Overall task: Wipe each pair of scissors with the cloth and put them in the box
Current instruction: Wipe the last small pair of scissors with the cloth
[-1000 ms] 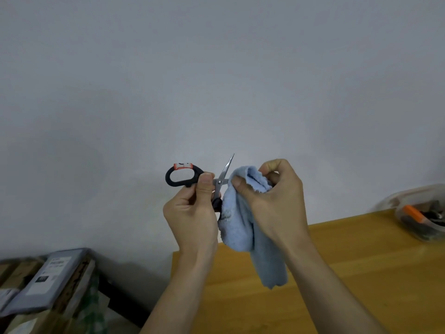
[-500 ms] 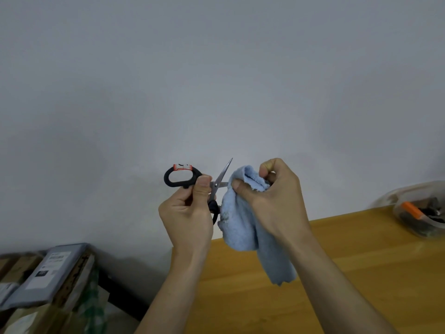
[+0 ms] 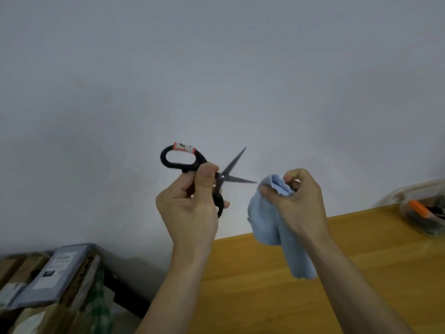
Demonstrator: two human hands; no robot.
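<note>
Black-handled scissors (image 3: pixel 192 165) gripped in left hand (image 3: pixel 190 213), blades splayed (tips bare); blue cloth (image 3: pixel 269 218) pinched in right hand (image 3: pixel 298 201). Risk: lower tip pricking cloth-side fingers (image 3: pixel 267 190).

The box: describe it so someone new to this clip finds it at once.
Follow the wooden table to its far right end. There, cut off by the picture's edge, sits the box, a clear plastic tub. An orange-handled tool lies among dark items inside.

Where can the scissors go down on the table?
The bare wood of the table, between the two forearms and below the cloth, is free. So is the stretch right of the right arm. The far right corner is crowded by the box.
</note>
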